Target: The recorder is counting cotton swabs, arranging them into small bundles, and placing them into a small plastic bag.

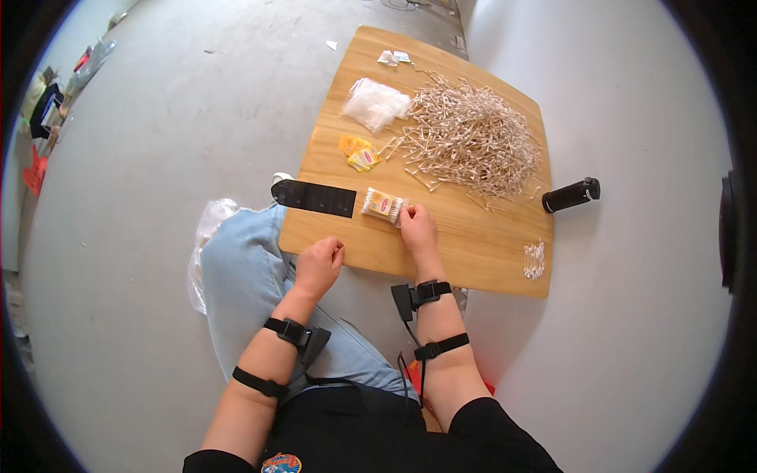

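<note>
A small clear packet of cotton swabs [382,205] with a yellow and white label lies on the wooden table [465,252]. Its right end is pinched between the thumb and fingers of my right hand [419,231]. My left hand [318,266] is curled into a loose fist over the near table edge, apart from the packet, and nothing shows in it. Just left of the packet is a flat black strip-shaped object [315,197]. Beyond the packet lie several yellow label cards [360,154].
A large pile of loose cotton swabs [473,138] covers the far right of the table. Left of it sits a stack of clear plastic bags [375,103]. Small white packets [393,57] lie farther back. A black bottle [572,195] and a row of swabs [535,261] are at the right edge.
</note>
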